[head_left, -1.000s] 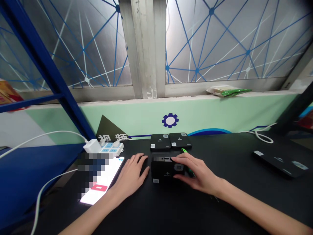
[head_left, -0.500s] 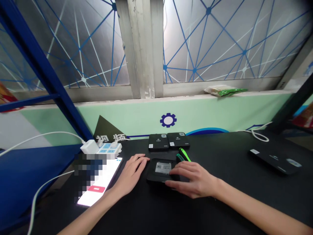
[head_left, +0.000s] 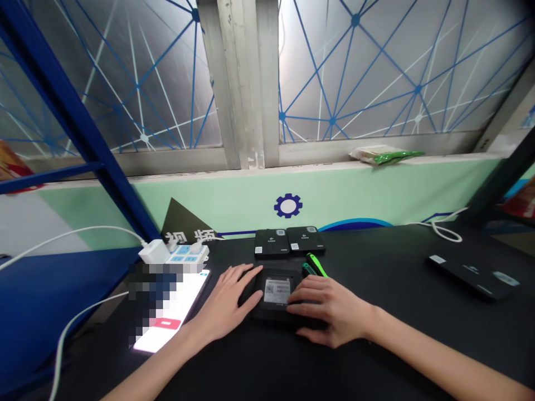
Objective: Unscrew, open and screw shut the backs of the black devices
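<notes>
Head view shows a black box (head_left: 278, 309) on the dark table (head_left: 397, 262), right between the person's two hands. A second ago it stood up on its side. Now it lies down, with its pale sticker (head_left: 277, 291) facing up. So, as I see it, the work has got to the sticker side. The left hand (head_left: 229, 298) has come in close too, fingers spread, and the tips seem to touch the box's left edge. The right hand (head_left: 328, 309) is bent over the other end. I can't tell if it squeezes the box or just rests on it.

That hand hides the box's right end and the bottoms of a bright green tool (head_left: 316, 264) and a dark green tool (head_left: 308, 269). Black on black makes the box's edges hard to find. The sticker's words are too small to read. Blurry squares cover part of the phone (head_left: 178, 301), and both arms run out of sight.
</notes>
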Demonstrator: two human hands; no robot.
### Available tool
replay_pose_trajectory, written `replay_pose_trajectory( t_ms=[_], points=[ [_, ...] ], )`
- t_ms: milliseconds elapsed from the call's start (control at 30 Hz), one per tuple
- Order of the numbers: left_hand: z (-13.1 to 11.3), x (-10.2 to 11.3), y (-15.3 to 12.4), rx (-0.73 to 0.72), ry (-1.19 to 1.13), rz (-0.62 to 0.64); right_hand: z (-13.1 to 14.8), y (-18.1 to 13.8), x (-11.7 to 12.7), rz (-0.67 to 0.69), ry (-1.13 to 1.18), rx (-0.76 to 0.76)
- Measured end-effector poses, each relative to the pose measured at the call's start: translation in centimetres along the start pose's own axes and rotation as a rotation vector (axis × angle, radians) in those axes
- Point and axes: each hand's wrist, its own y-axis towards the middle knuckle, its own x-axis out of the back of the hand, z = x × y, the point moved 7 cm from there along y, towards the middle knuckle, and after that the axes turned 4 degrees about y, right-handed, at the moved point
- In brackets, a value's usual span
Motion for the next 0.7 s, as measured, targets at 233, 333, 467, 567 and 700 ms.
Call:
replay_pose_trajectory(
  t_ms=[233,333,467,567,700],
  points=[
    [0.0,0.3,-0.3,-0.006,-0.024,-0.003,-4.4,-1.1,4.3,-0.157,-0.261,-0.525],
    [0.2,0.0,-0.4,0.011,-0.022,0.018,-7.1,-2.4,5.7,-0.044,-0.339,-0.817],
    [0.3,-0.2,-0.4,0.015,0.010,0.029,-9.5,-4.9,4.7,0.247,-0.094,-1.062],
    [0.3,0.0,-0.4,0.010,0.026,0.026,-10.1,-6.3,3.4,0.377,0.063,-1.085],
    [0.1,0.2,-0.4,-0.004,0.024,0.016,-10.8,-6.9,2.2,0.340,0.171,-1.086]
  ],
)
